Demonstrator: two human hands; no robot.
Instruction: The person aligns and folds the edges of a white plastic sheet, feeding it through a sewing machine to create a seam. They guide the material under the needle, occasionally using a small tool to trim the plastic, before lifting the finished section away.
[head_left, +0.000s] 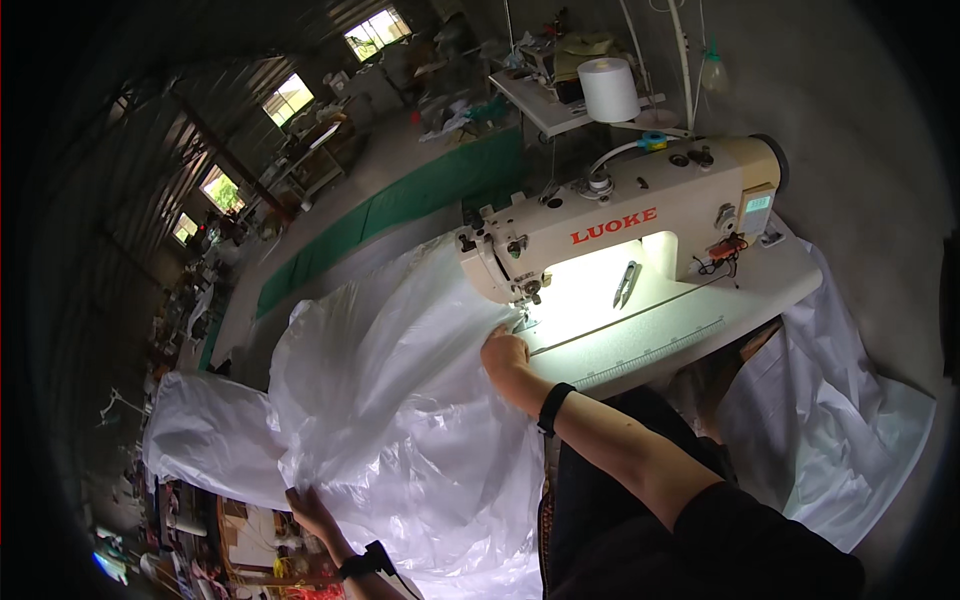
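A large white plastic sheet (400,400) lies bunched over the left part of the sewing table and hangs down toward me. My right hand (505,355) is closed on the sheet's edge, close beside the needle of a white sewing machine (610,225); its fingertips are partly hidden. Lower left, my left hand (312,508) grips a fold of the same sheet, with some fingers hidden under the plastic. The machine's lamp lights the needle area and bed. A pair of thread snips (627,285) rests on the bed under the machine's arm.
A white thread cone (608,90) stands behind the machine. Further white sheeting (840,410) hangs at the table's right end. Green cloth (400,205) stretches along the floor beyond. Below my left hand is a shelf with mixed items (250,540). Cluttered tables line the far wall.
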